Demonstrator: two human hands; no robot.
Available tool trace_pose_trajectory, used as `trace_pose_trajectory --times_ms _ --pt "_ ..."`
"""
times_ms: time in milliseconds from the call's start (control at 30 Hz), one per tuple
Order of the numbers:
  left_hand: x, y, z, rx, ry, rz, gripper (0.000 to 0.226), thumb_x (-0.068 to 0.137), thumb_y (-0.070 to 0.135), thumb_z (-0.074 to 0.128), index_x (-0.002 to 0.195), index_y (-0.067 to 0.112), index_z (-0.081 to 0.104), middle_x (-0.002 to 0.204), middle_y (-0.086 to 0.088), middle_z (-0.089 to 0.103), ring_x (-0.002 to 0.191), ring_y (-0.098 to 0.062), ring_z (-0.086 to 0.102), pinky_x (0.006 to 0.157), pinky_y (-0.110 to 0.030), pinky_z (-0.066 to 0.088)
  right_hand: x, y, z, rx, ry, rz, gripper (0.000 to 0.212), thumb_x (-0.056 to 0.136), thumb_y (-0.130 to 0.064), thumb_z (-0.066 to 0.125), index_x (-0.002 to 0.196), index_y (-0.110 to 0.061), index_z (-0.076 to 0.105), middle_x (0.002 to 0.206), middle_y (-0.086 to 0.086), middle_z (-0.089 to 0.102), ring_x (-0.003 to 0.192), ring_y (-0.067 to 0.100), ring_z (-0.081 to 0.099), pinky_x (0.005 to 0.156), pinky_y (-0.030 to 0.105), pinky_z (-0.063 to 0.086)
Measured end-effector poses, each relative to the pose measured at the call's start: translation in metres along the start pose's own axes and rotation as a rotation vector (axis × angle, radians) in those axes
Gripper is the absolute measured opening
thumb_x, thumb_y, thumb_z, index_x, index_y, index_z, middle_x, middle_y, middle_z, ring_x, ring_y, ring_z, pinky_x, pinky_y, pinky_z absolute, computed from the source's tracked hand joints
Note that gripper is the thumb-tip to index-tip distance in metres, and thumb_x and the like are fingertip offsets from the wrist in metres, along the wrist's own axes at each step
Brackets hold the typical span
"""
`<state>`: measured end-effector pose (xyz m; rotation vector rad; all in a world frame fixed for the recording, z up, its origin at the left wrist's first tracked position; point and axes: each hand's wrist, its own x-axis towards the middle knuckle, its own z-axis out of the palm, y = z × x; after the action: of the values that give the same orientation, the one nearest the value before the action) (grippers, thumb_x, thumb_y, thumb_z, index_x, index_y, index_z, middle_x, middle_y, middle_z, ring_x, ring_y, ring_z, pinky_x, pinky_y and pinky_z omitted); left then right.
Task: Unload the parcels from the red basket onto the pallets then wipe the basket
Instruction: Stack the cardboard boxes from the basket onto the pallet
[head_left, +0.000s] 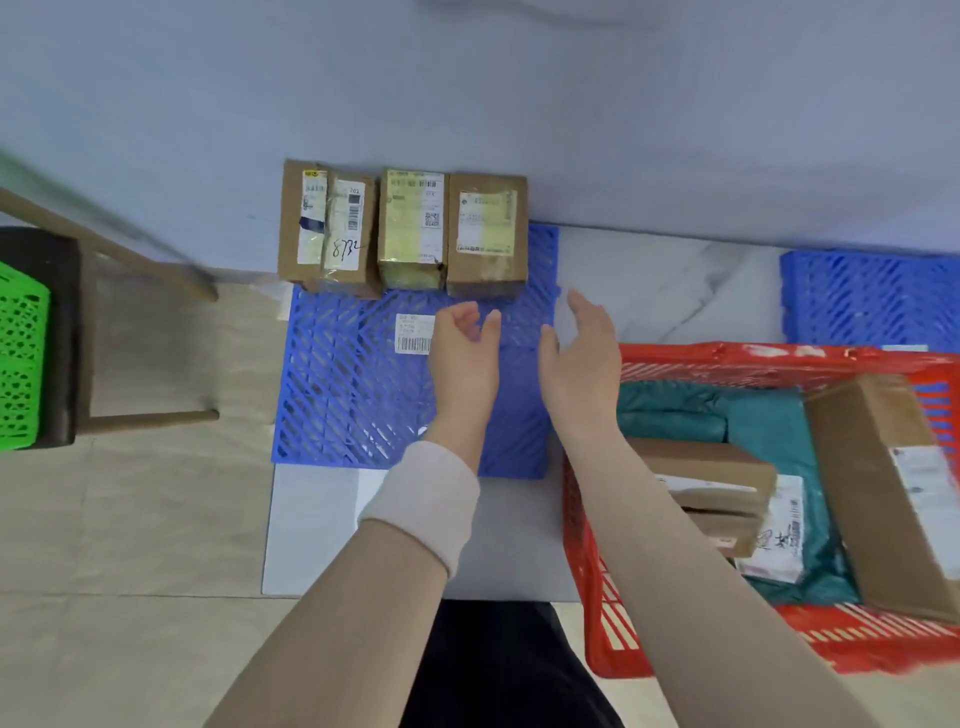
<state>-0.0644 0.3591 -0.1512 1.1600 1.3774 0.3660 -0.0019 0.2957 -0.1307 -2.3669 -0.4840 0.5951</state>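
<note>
Both grips loose and empty, the left hand (462, 358) and right hand (582, 358) above the blue plastic lattice pallet (337, 400) could topple the upright brown cardboard parcels (485, 234) if swung carelessly.

I read the pallet (353, 384) as moulded blue plastic lattice with a slight sheen, and the red basket (753, 364) is similar slotted plastic. The cardboard boxes (485, 278) look matt brown, with paper labels (343, 223) and glossy yellowish tape (405, 249). The teal mailer bags (769, 431) look like smooth plastic film.
</note>
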Motion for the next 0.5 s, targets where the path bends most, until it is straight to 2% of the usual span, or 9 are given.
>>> trace_pose_trajectory --times_ms 133,267,333,400,500 --pt "-0.064 0.008 0.002 0.157 -0.05 0.172 0.029 0.089 0.018 0.057 0.116 0.008 0.052 0.116 -0.002 0.057 0.107 -0.014 0.054 0.088 -0.02 0.04 -0.051 0.013 -0.057 -0.05 0.092 -0.094 0.045 0.091 -0.012 0.052 0.134 -0.007 0.044 0.142 0.009 0.043 0.14 0.024 0.025 0.109 0.022 0.015" --pt "-0.125 0.002 0.02 0.283 -0.079 0.325 0.025 0.089 0.015 0.057 0.111 0.007 0.054 0.116 -0.01 0.057 0.11 -0.021 0.054 0.094 -0.029 0.04 -0.086 0.047 -0.109 -0.044 0.131 -0.054 0.047 0.09 -0.016 0.054 0.135 -0.012 0.043 0.143 0.004 0.042 0.141 0.021 0.021 0.112 0.028 0.017" --pt "-0.147 -0.005 0.035 0.325 -0.065 0.377 0.023 0.088 0.016 0.058 0.11 0.009 0.055 0.113 -0.009 0.058 0.106 -0.019 0.054 0.091 -0.026 0.04 -0.094 0.07 -0.13 -0.041 0.123 -0.039 0.047 0.09 -0.021 0.056 0.135 -0.017 0.043 0.144 0.002 0.041 0.141 0.019 0.021 0.112 0.032 0.021" --pt "-0.165 -0.016 0.053 0.343 -0.056 0.379 0.023 0.088 0.016 0.058 0.11 0.01 0.056 0.111 -0.007 0.059 0.103 -0.018 0.056 0.088 -0.024 0.041 -0.096 0.098 -0.15 -0.037 0.103 -0.02 0.049 0.089 -0.027 0.057 0.135 -0.021 0.042 0.144 0.0 0.04 0.141 0.018 0.021 0.111 0.035 0.024" --pt "-0.189 -0.041 0.081 0.362 -0.025 0.306 0.027 0.088 0.017 0.058 0.114 0.011 0.054 0.115 -0.008 0.058 0.105 -0.02 0.055 0.092 -0.031 0.044 -0.094 0.146 -0.179 -0.026 0.039 0.046 0.054 0.087 -0.034 0.059 0.136 -0.027 0.038 0.147 -0.003 0.036 0.142 0.016 0.018 0.112 0.038 0.023"
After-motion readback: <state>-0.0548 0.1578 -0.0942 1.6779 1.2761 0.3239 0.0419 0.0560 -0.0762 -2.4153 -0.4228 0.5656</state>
